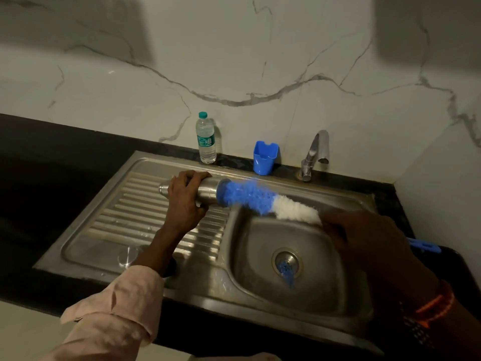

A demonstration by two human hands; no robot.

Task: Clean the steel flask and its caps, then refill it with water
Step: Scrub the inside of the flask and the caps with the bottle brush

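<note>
1. The left hand (185, 196) wraps its curled fingers round the steel flask (205, 191), which lies level above the ribbed draining board of the sink (145, 212), mouth pointing right.
2. That flask is a smooth, brushed-metal cylinder, narrowing to a rounded end at the left.
3. A bottle brush (268, 200) sits at the flask's mouth: fluffy blue bristles nearest the opening, then a white tuft, all blurred.
4. The right hand (364, 238) grips the brush's handle end just past the white bristles; a blue handle tip (424, 245) pokes out behind the hand, over the dark counter.
5. Below, the sink bowl is a rounded stainless basin with a round drain (286, 261), something blue lying in it.
6. At the back edge, a clear plastic water bottle (206, 139) with a teal cap stands upright.
7. Just right of it sits a blue plastic cup (265, 157) with a notched rim, then a curved chrome tap (313, 155).
8. Behind, a veined marble-look wall (234, 61).
</note>
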